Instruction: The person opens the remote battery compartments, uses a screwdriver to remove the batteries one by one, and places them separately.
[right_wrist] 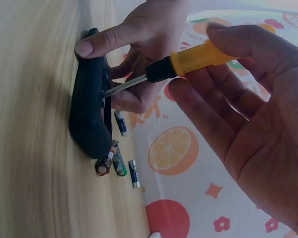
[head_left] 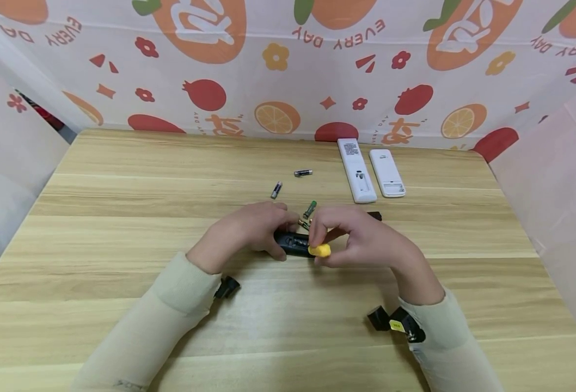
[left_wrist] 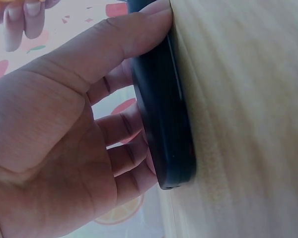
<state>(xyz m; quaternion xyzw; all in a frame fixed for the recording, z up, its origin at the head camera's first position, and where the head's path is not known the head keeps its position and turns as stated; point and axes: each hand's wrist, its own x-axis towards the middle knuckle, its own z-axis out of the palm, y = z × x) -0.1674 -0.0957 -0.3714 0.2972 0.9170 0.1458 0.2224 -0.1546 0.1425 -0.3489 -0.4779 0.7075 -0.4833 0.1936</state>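
Note:
A black remote control [head_left: 293, 243] lies on the table with its back up and battery compartment uncovered. My left hand [head_left: 253, 228] grips one end, its thumb along the near side and fingers on the far side. In the left wrist view the thumb presses the edge of the remote [left_wrist: 161, 104]. My right hand [head_left: 361, 237] pinches the yellow handle of a screwdriver [head_left: 319, 250]. In the right wrist view the screwdriver [right_wrist: 188, 59] slants down, its metal shaft reaching into the compartment of the remote [right_wrist: 87, 99]; the tip itself is hidden.
Behind the remote lie several loose batteries, among them a green-ended battery [head_left: 310, 209] and a dark battery [head_left: 303, 173]. Two white remotes [head_left: 356, 170] [head_left: 387, 173] lie farther back on the right. A small black piece [head_left: 375, 215] shows past my right hand. A printed curtain [head_left: 249, 81] hangs behind the table.

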